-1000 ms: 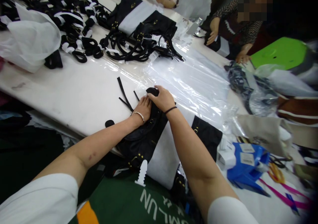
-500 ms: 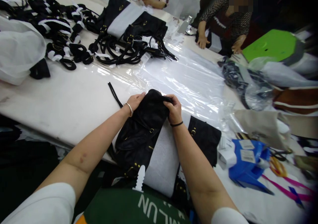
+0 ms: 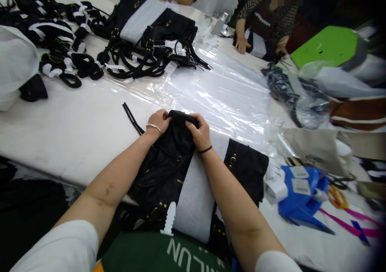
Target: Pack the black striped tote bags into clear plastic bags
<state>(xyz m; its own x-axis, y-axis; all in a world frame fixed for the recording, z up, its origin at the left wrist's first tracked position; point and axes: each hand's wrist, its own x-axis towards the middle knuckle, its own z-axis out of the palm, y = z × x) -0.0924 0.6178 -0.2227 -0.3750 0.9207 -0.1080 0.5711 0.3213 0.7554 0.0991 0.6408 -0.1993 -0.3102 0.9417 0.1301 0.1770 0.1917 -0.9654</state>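
Note:
A black bag (image 3: 169, 159) with brass-coloured rings and studs lies in front of me at the table edge. My left hand (image 3: 160, 121) pinches the left end of its far edge, and my right hand (image 3: 199, 131) grips the right end, thumb on top. Between the hands the edge is rolled over into a thick fold. A light grey sheet (image 3: 196, 199) lies beside the bag under my right forearm. To its right is another black bag part (image 3: 245, 163) with a buckle. Two thin black cords (image 3: 132, 118) stick out near my left wrist.
Clear plastic sheeting (image 3: 217, 91) lies beyond my hands. Black bags with straps (image 3: 169, 27) are stacked farther back, and black strap bundles (image 3: 60, 43) lie left. A blue holder (image 3: 298, 195) and scissors (image 3: 337, 195) sit right. Across the table a co-worker's hand (image 3: 242, 43) rests on another bag.
Both hands have shifted slightly left with the bag's far edge. That edge now shows as a rolled fold between them, and my left fingers have curled around it.

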